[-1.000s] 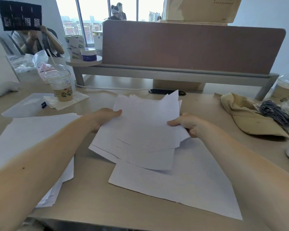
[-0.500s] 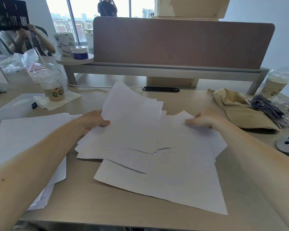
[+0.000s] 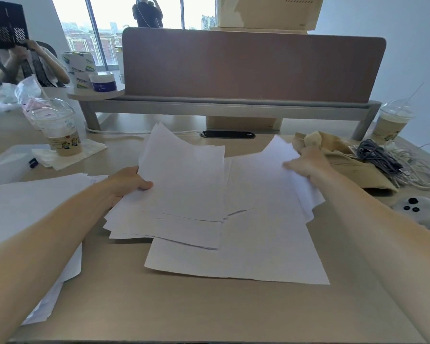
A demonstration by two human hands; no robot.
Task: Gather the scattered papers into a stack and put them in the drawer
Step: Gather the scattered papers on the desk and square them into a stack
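Observation:
White paper sheets lie spread over the beige desk. My left hand grips the left edge of a loose bundle of several sheets, its far corner lifted off the desk. My right hand pinches the far right corner of other sheets, which curl upward. One large sheet lies flat under both, nearest me. More sheets rest at the left, partly under my left forearm. No drawer is in view.
A lidded drink cup on a napkin and a clear plastic box stand at the left. At the right lie a tan cloth, coiled cables, a white controller and another cup. A brown divider closes the back.
My right hand let go of the bundle, moved right and took hold of the sheets near the tan cloth, lifting their corner. My left hand kept the bundle and shifted slightly left.

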